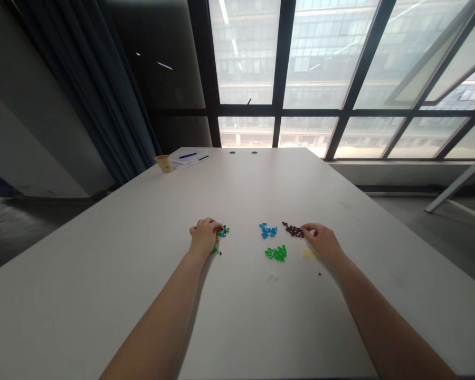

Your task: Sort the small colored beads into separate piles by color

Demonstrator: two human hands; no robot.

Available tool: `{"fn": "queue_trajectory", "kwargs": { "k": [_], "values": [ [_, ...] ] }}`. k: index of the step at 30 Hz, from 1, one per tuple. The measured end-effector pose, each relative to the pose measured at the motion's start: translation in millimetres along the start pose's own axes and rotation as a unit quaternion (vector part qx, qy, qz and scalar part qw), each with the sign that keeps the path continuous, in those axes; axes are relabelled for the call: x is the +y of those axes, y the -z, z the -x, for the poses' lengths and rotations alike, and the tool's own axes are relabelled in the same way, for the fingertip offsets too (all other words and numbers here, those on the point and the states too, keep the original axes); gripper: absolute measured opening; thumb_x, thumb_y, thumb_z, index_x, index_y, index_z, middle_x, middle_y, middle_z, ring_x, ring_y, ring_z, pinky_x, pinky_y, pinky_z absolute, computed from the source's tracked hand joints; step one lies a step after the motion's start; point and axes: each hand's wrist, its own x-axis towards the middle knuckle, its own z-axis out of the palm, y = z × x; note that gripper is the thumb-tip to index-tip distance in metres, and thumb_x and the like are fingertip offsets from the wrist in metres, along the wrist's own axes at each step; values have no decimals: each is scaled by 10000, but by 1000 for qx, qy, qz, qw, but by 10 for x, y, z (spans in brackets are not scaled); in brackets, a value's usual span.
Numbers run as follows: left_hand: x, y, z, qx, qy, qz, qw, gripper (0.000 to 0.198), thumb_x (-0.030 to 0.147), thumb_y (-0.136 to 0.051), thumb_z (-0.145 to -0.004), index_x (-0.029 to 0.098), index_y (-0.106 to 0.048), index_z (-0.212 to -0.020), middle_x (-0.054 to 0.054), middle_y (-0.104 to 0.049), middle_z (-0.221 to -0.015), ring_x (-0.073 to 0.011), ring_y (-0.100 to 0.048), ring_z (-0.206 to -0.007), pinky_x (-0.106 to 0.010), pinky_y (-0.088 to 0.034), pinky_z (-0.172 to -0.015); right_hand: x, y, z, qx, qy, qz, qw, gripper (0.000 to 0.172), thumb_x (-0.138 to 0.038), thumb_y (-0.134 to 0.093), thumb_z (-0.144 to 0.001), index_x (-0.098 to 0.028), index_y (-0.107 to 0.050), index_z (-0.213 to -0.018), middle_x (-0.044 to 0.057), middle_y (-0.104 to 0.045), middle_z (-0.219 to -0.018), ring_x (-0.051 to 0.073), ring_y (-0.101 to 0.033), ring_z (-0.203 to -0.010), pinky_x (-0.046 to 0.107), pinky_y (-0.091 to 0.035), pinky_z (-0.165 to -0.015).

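My left hand (203,235) rests at the left edge of a mixed pile of small coloured pieces (224,231). Its fingers are bent together, and a dark piece shows by the fingertips; whether it is gripped is unclear. My right hand (321,238) has thumb and forefinger pinched at the right end of a heap of dark brown pieces (294,230). What lies in that pinch is too small to make out. Left of the brown heap are blue pieces (268,230). Nearer to me are green pieces (276,253) and pale yellow pieces (309,254), partly beneath my right hand.
A few whitish pieces (272,276) and a lone dark piece (320,274) lie nearer on the white table (245,327). A paper cup (164,163) stands at the far left, beside paper sheets (182,161) and a blue pen (188,155).
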Motion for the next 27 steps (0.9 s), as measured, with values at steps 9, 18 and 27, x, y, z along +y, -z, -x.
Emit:
{"fn": "queue_trajectory", "kwargs": {
  "k": [9,18,27],
  "values": [
    [52,17,26,-2,-3,-30,1000,222,175,-401,-782,220,-613,-828,-55,-611,-966,-224,-478,-962,-346,-337,-739,-40,6,12,-1,11,11,1000,271,-311,-449,-738,-196,-671,-842,38,-662,-822,145,-546,-643,256,-406,-642],
    [42,35,38,5,-40,-41,998,254,185,-415,-777,224,-653,-857,-59,-637,-938,-234,-505,-940,-345,-348,-732,-61,-21,19,-7,19,18,1000,270,-303,-455,-747,-191,-673,-859,41,-663,-852,146,-546,-659,263,-406,-661],
    [70,38,45,-1,-23,-52,998,242,150,-418,-782,227,-647,-757,-66,-623,-846,-261,-514,-876,-407,-314,-729,-57,-36,22,-14,20,18,1000,254,-309,-466,-746,-203,-674,-846,38,-659,-834,146,-553,-668,255,-407,-644]
  ]
}}
